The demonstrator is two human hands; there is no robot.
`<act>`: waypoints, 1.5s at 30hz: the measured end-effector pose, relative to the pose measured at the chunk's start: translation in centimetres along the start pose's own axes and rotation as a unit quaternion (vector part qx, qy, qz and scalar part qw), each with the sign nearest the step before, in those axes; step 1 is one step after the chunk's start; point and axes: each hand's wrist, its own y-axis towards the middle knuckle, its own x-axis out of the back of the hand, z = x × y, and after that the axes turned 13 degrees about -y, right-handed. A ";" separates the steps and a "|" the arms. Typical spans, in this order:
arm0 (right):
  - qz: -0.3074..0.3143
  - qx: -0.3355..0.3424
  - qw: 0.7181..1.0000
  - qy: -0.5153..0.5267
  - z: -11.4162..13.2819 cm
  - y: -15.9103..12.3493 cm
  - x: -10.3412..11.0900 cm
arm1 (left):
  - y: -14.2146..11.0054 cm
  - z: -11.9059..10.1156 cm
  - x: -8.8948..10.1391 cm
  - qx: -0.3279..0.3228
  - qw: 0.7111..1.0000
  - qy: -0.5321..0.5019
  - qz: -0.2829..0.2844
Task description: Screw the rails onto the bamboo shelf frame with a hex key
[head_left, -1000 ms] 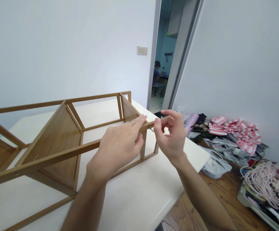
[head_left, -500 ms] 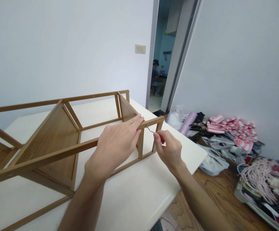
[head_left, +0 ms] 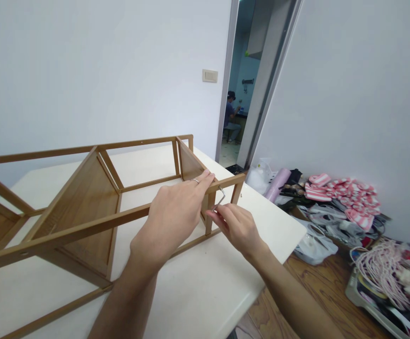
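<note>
A brown wooden shelf frame (head_left: 120, 217) lies on its side on the white table (head_left: 205, 287), its slanted shelf panels (head_left: 79, 212) set between the rails. My left hand (head_left: 172, 214), with a ring on one finger, is wrapped over the upper front rail near its right end. Just to the right, my right hand (head_left: 238, 228) pinches the long arm of a bent metal hex key (head_left: 222, 195). The key's short end meets the side of the rail, close to a crosspiece. Whatever screw sits there is too small to make out.
On the floor to the right lie pink-striped cloth (head_left: 346, 190), plastic bags (head_left: 312, 242) and a bin (head_left: 355, 287) with pale cord. A person (head_left: 232, 115) sits beyond the doorway. The table's right corner (head_left: 298, 230) juts toward the floor.
My right hand has swung the hex key's free end down and to the left, so the key now points toward my left hand. My left hand keeps its place on the rail.
</note>
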 end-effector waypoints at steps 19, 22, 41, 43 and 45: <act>-0.157 0.233 0.959 -0.033 -4.2 6.5 0.4 | 0.0 0.6 0.3 -0.014 0.997 -0.078 0.005; -0.149 0.188 0.971 -0.007 -4.5 6.8 0.0 | 0.0 0.4 0.3 -0.011 0.996 -0.092 -0.005; -0.032 -0.142 0.989 0.004 -4.8 3.7 1.6 | 0.0 0.0 0.5 -0.008 0.997 -0.078 -0.009; -0.021 -0.114 0.993 -0.010 -5.2 2.8 1.7 | 0.1 0.0 0.3 -0.007 0.997 -0.076 -0.005; -0.004 -0.086 0.996 -0.018 -5.4 1.8 1.8 | 0.2 0.1 0.1 -0.003 0.998 -0.070 0.001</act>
